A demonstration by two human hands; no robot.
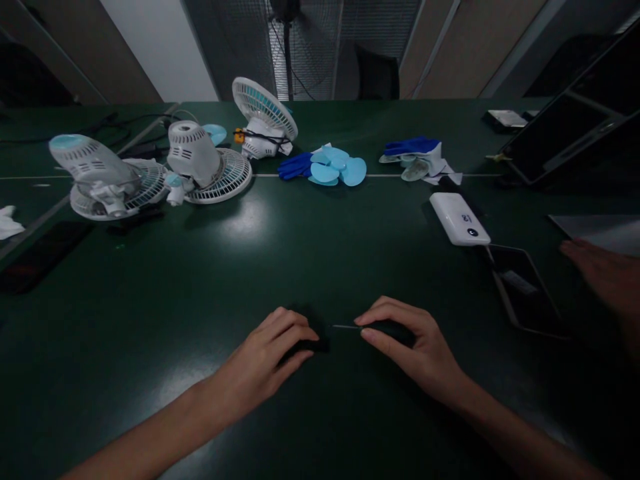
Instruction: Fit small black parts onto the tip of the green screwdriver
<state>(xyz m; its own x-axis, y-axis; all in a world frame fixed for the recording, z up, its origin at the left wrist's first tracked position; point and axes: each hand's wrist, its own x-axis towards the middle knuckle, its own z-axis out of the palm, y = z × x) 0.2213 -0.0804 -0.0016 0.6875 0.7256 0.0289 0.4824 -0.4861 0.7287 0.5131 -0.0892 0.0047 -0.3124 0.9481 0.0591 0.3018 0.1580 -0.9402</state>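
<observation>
My right hand (410, 340) is closed around the dark handle of a screwdriver (393, 329). Its thin metal shaft points left, toward my other hand. Between the thumb and fingers of my left hand (280, 347) is a small black block-like piece (320, 345), low over the green table. Much of that piece is hidden by the fingers, and its kind cannot be made out. A short gap separates the screwdriver tip from the black piece.
Several white fans (210, 177) lie at the back left. Pale blue fan blades (336, 167) and work gloves (413, 148) rest behind. A white power bank (460, 219) and a phone (523, 287) lie right, near another person's hand (600, 270). The green table (320, 267) extends all round.
</observation>
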